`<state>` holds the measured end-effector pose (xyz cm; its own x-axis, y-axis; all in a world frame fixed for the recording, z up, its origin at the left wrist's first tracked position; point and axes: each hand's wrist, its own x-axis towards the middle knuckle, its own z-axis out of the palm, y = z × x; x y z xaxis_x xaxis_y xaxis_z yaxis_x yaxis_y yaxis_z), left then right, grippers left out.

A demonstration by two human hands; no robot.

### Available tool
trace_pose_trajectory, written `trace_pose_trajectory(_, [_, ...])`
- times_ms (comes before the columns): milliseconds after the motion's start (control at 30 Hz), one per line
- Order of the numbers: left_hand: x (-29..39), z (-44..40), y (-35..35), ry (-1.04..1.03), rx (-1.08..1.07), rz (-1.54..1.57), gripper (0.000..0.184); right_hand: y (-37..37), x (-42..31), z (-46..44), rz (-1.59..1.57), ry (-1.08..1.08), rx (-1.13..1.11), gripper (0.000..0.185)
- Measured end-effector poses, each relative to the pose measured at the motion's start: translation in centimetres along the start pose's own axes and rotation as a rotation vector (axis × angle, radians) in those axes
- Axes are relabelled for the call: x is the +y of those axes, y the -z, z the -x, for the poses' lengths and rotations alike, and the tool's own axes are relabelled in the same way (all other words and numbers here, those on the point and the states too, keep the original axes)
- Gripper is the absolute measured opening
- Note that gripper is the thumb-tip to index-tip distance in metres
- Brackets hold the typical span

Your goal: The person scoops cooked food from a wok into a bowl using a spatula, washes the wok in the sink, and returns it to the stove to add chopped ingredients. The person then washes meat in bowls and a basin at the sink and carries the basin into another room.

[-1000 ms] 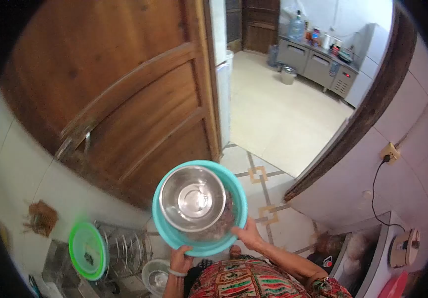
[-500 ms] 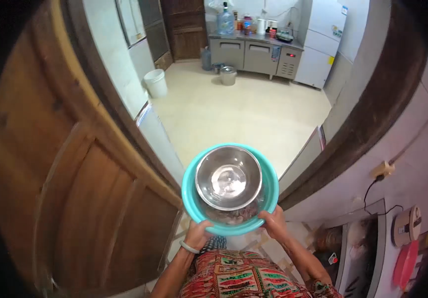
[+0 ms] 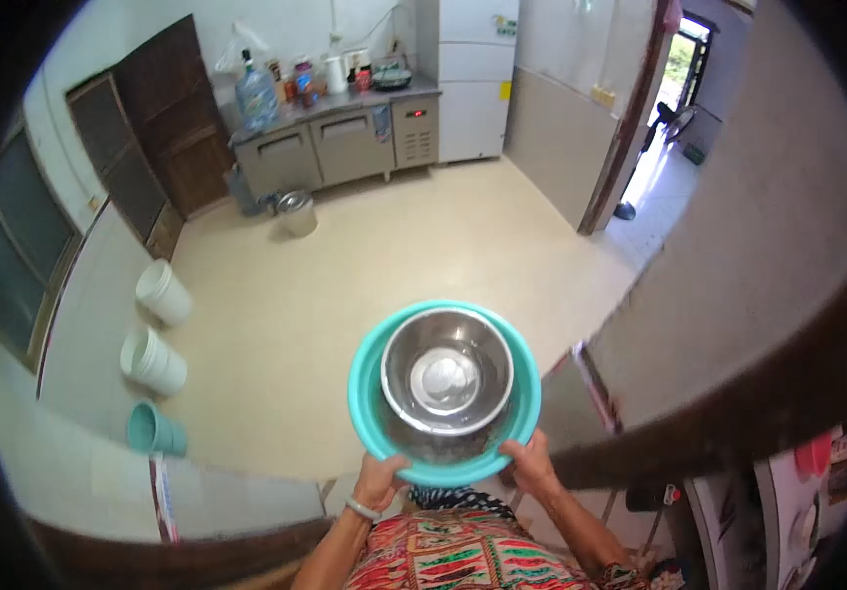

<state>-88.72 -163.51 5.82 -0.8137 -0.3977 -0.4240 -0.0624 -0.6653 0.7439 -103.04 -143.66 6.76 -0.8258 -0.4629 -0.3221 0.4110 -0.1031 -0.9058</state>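
A turquoise plastic basin is held out in front of my body at its near rim. Inside it rests a stainless steel bowl, which looks empty and shows a shiny round bottom. Below the bowl, something dark lies in the basin; I cannot make out what it is. My left hand, with a pale bangle at the wrist, grips the rim at the near left. At the near right my right hand is closed on the same rim, thumb on top. The fingers under the basin are hidden.
Pale floor stretches ahead. White buckets and a turquoise bucket line the left wall. A steel counter with bottles stands at the back beside a white refrigerator. A lidded metal pot sits before it. At right, a doorway shows a fan.
I have moved forward through the doorway, and the view has turned right. The wooden door at left has left view; buckets and another doorway now show. Both hands still hold the basin.
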Motion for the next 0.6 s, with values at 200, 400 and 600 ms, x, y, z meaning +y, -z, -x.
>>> trace_pose_trajectory(200, [7.5, -12.7, -2.7, 0.093, -0.050, -0.078, 0.045, -2.4, -3.2, -11.1, -0.169, -0.045, 0.110, 0.033])
trace_pose_trajectory(400, [12.0, -26.2, -6.0, 0.178, -0.183, -0.160, 0.051, -2.5, -6.7, -21.8, -0.213, 0.088, 0.245, 0.037])
trace_pose_trajectory(600, [14.1, -40.0, -12.0, 0.282, -0.348, -0.195, 0.045, -0.5, -8.4, -30.8, -0.292, 0.113, 0.478, 0.036])
